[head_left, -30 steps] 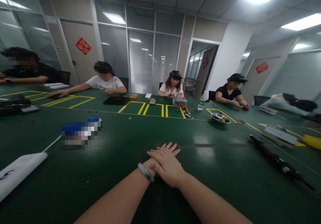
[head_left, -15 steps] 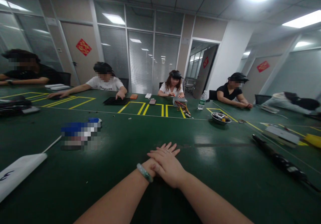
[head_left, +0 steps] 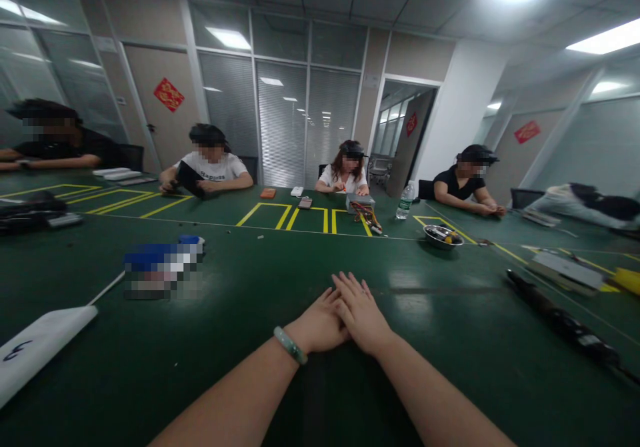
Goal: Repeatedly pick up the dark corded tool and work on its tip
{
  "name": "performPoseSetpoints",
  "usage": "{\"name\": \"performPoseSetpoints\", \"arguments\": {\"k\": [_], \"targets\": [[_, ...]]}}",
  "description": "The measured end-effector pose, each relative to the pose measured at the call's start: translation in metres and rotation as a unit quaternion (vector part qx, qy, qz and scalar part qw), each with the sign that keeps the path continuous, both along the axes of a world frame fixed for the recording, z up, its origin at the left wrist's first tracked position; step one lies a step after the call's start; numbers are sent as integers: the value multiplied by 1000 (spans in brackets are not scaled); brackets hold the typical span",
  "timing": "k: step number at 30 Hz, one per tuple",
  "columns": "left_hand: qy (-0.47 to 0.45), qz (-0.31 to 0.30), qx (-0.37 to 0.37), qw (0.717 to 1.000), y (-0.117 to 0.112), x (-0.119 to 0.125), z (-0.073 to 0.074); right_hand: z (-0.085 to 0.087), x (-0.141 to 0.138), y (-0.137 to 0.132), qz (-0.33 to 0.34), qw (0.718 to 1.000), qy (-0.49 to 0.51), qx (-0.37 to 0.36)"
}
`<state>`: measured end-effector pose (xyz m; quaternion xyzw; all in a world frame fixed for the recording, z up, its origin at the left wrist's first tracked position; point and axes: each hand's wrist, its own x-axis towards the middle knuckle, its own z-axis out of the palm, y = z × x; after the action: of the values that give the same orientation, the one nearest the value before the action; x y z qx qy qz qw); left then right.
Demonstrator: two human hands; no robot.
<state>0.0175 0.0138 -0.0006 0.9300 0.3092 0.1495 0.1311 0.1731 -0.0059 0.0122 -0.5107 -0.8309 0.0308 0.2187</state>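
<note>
My left hand [head_left: 317,323] lies on the green table [head_left: 220,380], with a pale green bangle [head_left: 290,345] around its wrist. Over its fingers rests my right hand [head_left: 365,313], palm down, its fingers stretched forward and slightly apart. Part of the left fingers is hidden beneath the right ones; those that show are extended. I see no object in either hand. The two hands touch each other near the middle of the view.
A white block marked with a figure [head_left: 45,343] and a pixelated blue-white item [head_left: 160,260] lie to the left. Rightward are a metal bowl [head_left: 443,245], a water bottle [head_left: 405,201] and a long black object [head_left: 563,320]. Several people sit opposite; one handles a grey box [head_left: 353,204] with wires.
My right hand has slid rightward off the back of my left hand, onto its fingers. Across the table, a person in a white shirt has tilted up a dark flat object.
</note>
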Motion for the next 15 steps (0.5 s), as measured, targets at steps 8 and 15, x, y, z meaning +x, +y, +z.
{"name": "performPoseSetpoints", "arguments": {"k": [8, 15], "targets": [[35, -14, -45, 998, -4, -10, 20, -23, 185, 30, -482, 870, 41, 97], [33, -15, -58, 998, -5, -11, 24, -53, 386, -53, -630, 748, -48, 204]]}}
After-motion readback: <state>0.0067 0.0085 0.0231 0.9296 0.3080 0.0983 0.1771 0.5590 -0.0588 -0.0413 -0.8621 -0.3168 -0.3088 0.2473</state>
